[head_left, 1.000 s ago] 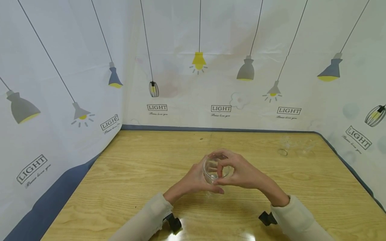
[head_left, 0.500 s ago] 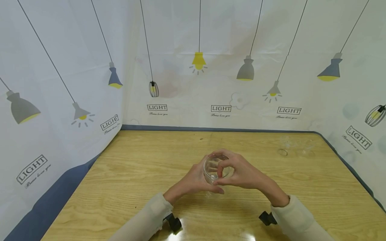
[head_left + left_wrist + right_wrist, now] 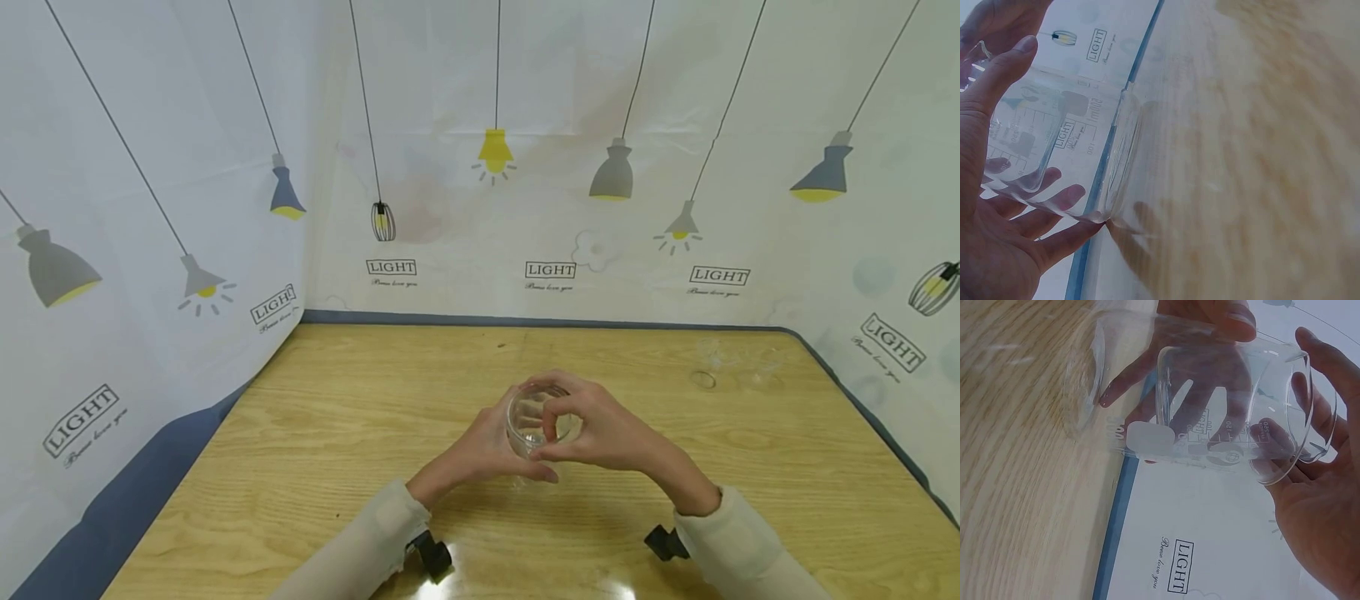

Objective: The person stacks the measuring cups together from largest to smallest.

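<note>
A large clear glass beaker [image 3: 1082, 387] stands upright on the wooden table, and a smaller beaker [image 3: 1210, 394] is nested inside it. Graduation marks show on both in the wrist views. The inner beaker's base is above the larger one's base. My left hand [image 3: 491, 437] holds the large beaker, thumb on the near side and fingers spread round the far side. At the top, my right hand [image 3: 596, 425] pinches the smaller beaker's rim between thumb and curled index finger. The right hand's other fingers lie along the far side of the rim.
More clear glassware [image 3: 703, 380] is at the table's back right, hard to make out. A white backdrop [image 3: 450, 292] printed with lamps encloses the back and sides. Black wrist cameras [image 3: 435, 557] hang under both sleeves. The wooden table [image 3: 300, 433] extends around the hands.
</note>
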The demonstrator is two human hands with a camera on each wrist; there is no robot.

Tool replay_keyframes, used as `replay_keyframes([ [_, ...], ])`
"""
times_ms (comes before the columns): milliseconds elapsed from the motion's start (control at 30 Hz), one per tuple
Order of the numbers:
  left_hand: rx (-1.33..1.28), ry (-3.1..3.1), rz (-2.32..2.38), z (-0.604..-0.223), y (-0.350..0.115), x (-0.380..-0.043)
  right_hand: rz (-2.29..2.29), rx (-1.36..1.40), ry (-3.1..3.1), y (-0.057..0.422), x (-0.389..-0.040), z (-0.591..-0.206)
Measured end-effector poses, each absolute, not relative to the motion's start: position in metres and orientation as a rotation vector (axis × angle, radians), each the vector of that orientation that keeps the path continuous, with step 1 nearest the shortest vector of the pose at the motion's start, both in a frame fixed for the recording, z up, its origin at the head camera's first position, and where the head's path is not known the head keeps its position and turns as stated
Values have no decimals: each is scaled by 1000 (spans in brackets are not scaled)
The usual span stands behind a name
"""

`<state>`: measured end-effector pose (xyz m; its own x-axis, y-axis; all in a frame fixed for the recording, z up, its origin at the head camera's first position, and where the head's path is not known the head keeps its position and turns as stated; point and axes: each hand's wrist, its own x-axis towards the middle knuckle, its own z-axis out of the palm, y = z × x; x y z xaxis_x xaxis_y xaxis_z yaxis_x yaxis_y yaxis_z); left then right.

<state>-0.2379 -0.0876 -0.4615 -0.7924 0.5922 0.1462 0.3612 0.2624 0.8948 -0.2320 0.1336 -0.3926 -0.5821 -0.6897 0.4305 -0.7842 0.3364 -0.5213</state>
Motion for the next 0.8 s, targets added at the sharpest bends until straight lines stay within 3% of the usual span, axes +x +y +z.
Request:
replay_keyframes([
  [800, 873, 2317, 1556, -458, -86, -236, 1101, 1341, -2460, 135, -232, -393],
])
